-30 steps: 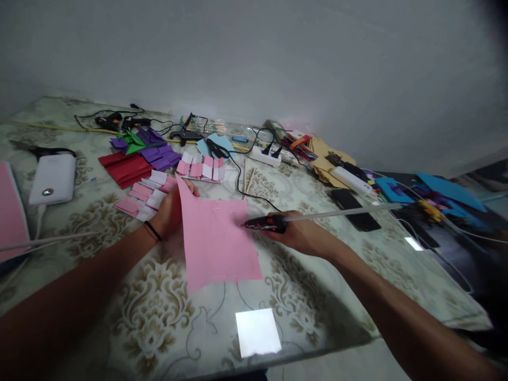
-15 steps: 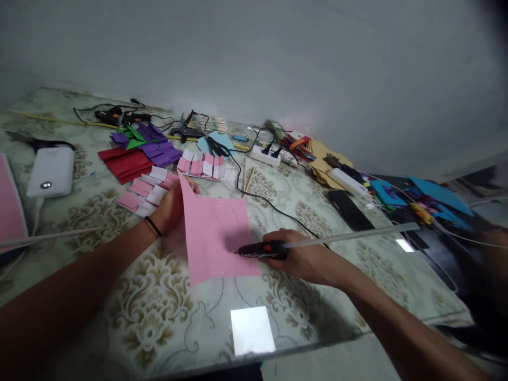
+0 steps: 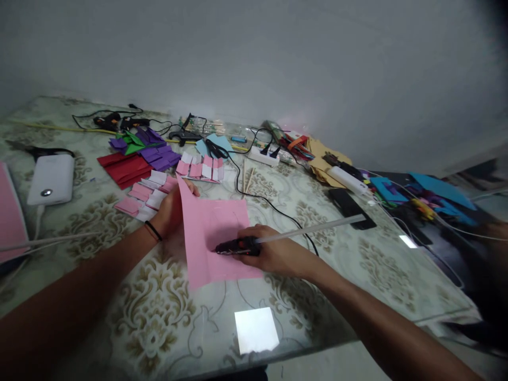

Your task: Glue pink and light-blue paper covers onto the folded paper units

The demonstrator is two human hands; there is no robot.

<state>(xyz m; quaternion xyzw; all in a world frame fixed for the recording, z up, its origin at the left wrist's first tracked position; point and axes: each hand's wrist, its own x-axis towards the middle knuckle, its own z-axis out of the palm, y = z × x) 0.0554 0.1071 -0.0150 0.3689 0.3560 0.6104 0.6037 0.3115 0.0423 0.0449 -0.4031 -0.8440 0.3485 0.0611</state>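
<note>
A pink paper sheet (image 3: 210, 227) lies on the patterned table (image 3: 159, 312), its left edge lifted. My left hand (image 3: 172, 209) grips that raised edge, fingers closed on it, a black band on the wrist. My right hand (image 3: 273, 254) is wrapped round a black glue gun (image 3: 238, 246) with a long clear glue stick (image 3: 313, 228) sticking out behind. The gun's tip rests on the lower middle of the pink sheet.
Folded pink and white paper pieces (image 3: 148, 193), red paper (image 3: 125, 166) and purple paper (image 3: 159, 153) lie beyond my left hand. A white power bank (image 3: 51, 179) sits far left. Cables, scissors (image 3: 214, 149), a power strip (image 3: 265, 155), a black phone (image 3: 351, 207) and blue scraps crowd the back and right.
My right hand has carried the glue gun leftward and toward me, from the sheet's right edge onto its lower middle. My left hand kept hold of the lifted edge.
</note>
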